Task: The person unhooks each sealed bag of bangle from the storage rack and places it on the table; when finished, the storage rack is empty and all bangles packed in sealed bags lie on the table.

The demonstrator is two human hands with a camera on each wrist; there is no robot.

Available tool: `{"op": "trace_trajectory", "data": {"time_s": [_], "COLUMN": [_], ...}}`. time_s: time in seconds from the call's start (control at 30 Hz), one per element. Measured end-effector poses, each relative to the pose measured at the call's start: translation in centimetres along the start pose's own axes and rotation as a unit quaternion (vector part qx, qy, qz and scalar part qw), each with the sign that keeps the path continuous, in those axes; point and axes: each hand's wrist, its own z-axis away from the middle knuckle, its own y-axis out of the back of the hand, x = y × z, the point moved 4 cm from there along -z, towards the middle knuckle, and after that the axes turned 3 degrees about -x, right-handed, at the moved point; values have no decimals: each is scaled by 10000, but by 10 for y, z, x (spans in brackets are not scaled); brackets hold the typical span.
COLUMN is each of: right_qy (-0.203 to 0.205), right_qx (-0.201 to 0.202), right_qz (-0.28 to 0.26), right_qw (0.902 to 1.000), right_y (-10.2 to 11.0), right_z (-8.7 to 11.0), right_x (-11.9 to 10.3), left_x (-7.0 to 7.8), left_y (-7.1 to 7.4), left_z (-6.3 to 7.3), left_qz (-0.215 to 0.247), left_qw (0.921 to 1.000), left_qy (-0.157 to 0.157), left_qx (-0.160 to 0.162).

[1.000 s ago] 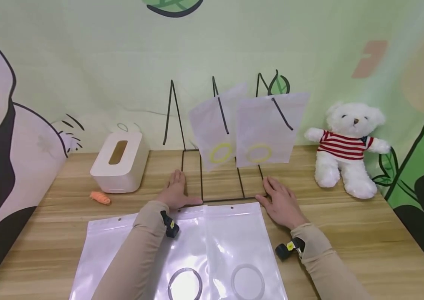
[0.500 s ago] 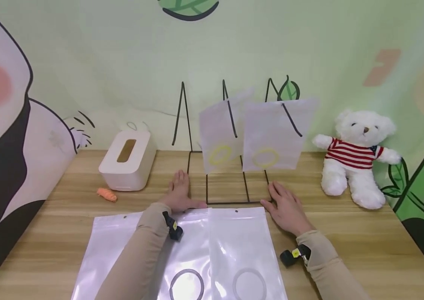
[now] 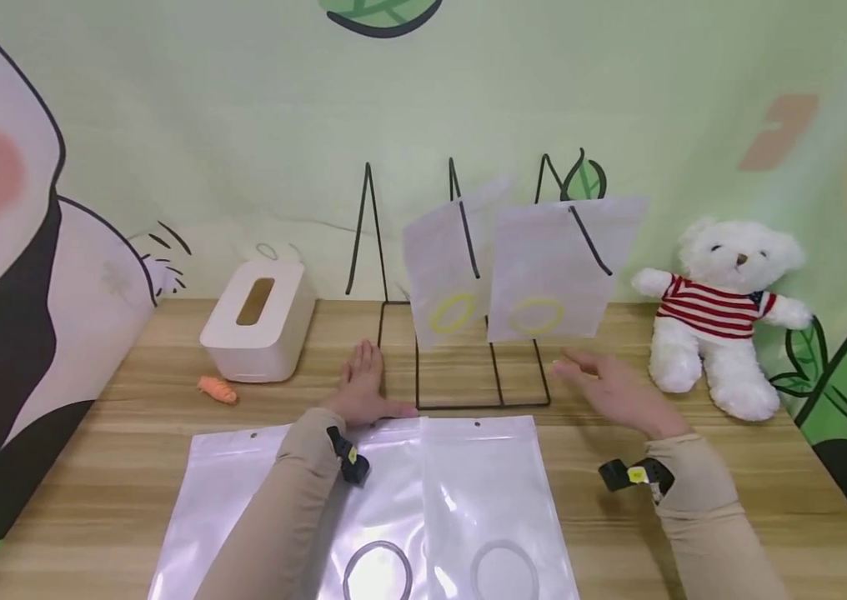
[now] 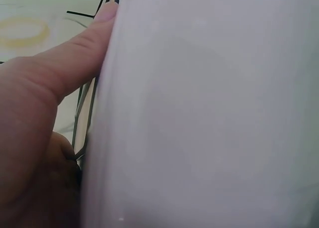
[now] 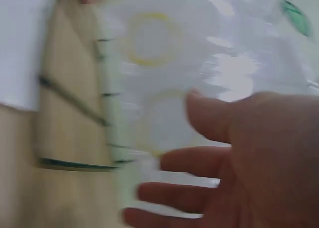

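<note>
A black wire rack (image 3: 468,407) with upright hooks stands on the table. Two white plastic zip bags hang from it: the left bag (image 3: 431,258) is turned at an angle, while the right bag (image 3: 543,258) faces forward. Each shows a yellow ring low down. My left hand (image 3: 363,390) rests by the rack's left side, fingers straight, thumb along its front left corner. To the right of the base is my right hand (image 3: 622,393), apart from it with fingers extended and nothing held; the right wrist view shows those fingers (image 5: 174,195) in front of the hanging bags.
Larger white zip bags lie side by side at the front, including a right one (image 3: 479,483) with a grey ring. A white tissue box (image 3: 258,325) and a small orange object (image 3: 218,389) are at left. A white teddy bear (image 3: 724,317) sits at back right.
My right hand has left the rack's front right corner and moved to the right. My left hand stays at the left side. The head view has shifted slightly.
</note>
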Motion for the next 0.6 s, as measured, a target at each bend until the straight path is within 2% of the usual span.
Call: {"op": "trace_trajectory", "data": {"time_s": [0.13, 0.2, 0.27, 0.33, 0.4, 0.5, 0.6], "right_qy": [-283, -477, -587, -629, -558, -409, -268], "right_qx": [-135, -20, 223, 645, 1246, 2244, 2865], "right_qz": [210, 255, 57, -172, -546, -969, -1299], "right_qw": [9993, 9985, 9980, 9958, 9891, 9688, 9489], "right_y": [50, 72, 90, 106, 120, 135, 141], "right_z": [10, 11, 11, 8, 3, -10, -25], "right_x": [-15, -20, -21, -22, -24, -30, -39], "left_x": [-1, -4, -5, -4, -2, 1, 0], "left_y": [-2, -3, -5, -5, -3, 0, 0], "left_z": [0, 2, 3, 4, 4, 3, 2], "left_qz": [11, -3, -19, -27, -42, -35, 10], "left_qw": [10000, 10000, 10000, 9999, 9999, 9998, 9999], "left_qy": [31, 3, -14, -49, -28, -36, -39], "left_qx": [16, 48, 69, 120, 145, 201, 165]}}
